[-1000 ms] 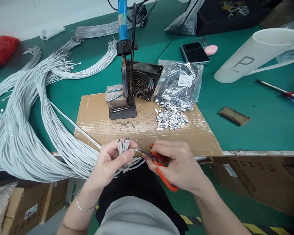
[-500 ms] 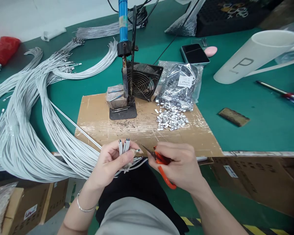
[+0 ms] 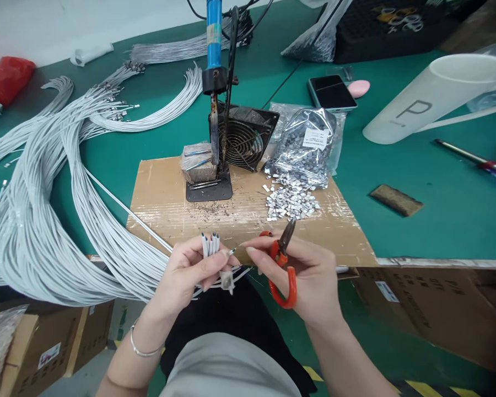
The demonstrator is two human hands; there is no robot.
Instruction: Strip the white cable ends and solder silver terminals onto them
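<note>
My left hand (image 3: 190,273) is closed round a small bunch of white cable ends (image 3: 210,243), their dark tips standing up above my fingers. One thin end pokes out sideways past my thumb. My right hand (image 3: 310,273) holds small orange-handled scissors (image 3: 281,264), the blades closed and pointing up and away. Its forefinger and thumb reach toward the sideways cable end, close to it. Both hands hover at the near edge of a brown cardboard sheet (image 3: 169,198).
A big sheaf of white cables (image 3: 45,220) sweeps across the green table at left. On the cardboard stand a soldering iron in its holder (image 3: 213,110), a small black fan (image 3: 243,138), a bag of metal clips (image 3: 303,146) and loose clips (image 3: 291,201). A phone (image 3: 331,92), white tube (image 3: 430,96) and screwdriver (image 3: 475,159) lie right.
The scissors have left the cable end: my right hand drew back and swung the blades from pointing left to pointing up. My left hand kept its hold on the cables.
</note>
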